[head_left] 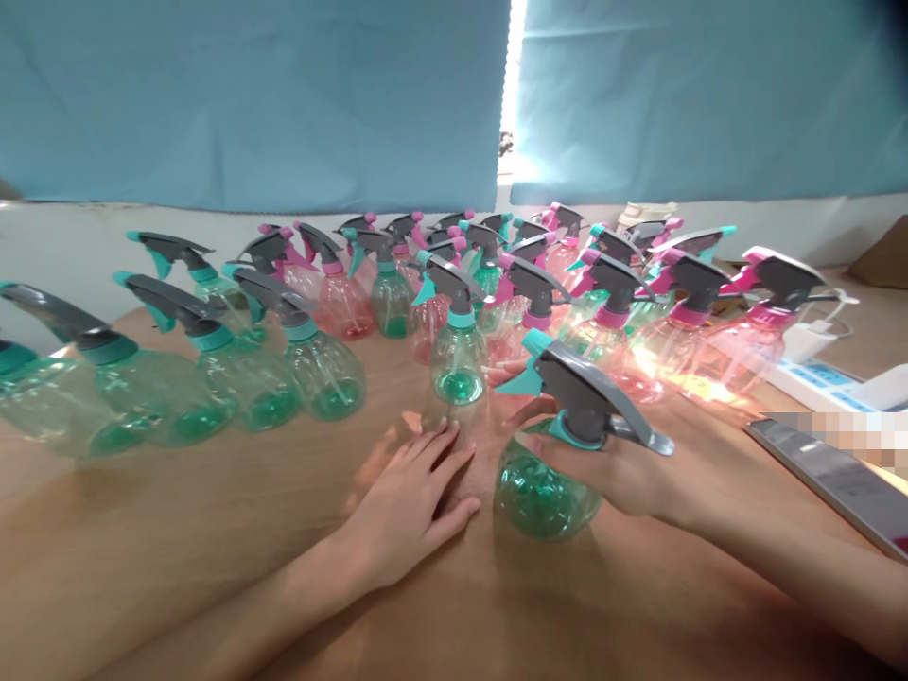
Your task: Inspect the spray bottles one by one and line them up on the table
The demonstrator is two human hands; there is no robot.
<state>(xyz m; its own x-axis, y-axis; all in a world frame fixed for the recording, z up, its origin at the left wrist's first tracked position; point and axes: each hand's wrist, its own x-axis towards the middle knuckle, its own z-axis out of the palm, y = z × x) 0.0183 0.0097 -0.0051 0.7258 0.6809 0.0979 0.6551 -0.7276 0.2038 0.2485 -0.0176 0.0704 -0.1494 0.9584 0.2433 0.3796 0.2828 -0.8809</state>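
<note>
My right hand [617, 473] is wrapped round the neck and side of a green spray bottle [543, 492] with a grey and teal trigger head. The bottle is tilted slightly, and I cannot tell whether its base touches the table. My left hand [408, 506] lies flat on the wooden table [298, 549], fingers stretched out, holding nothing. Just beyond its fingertips stands another green spray bottle [460, 355], upright. Part of my right fingers is hidden behind the held bottle.
Several green spray bottles [323, 374] stand in a row at left. Behind are many pink spray bottles [347, 303] mixed with green ones. At right lie a phone [829, 473] and a white power strip [815, 378] with a cable. Blue curtains [248, 104] hang at the back.
</note>
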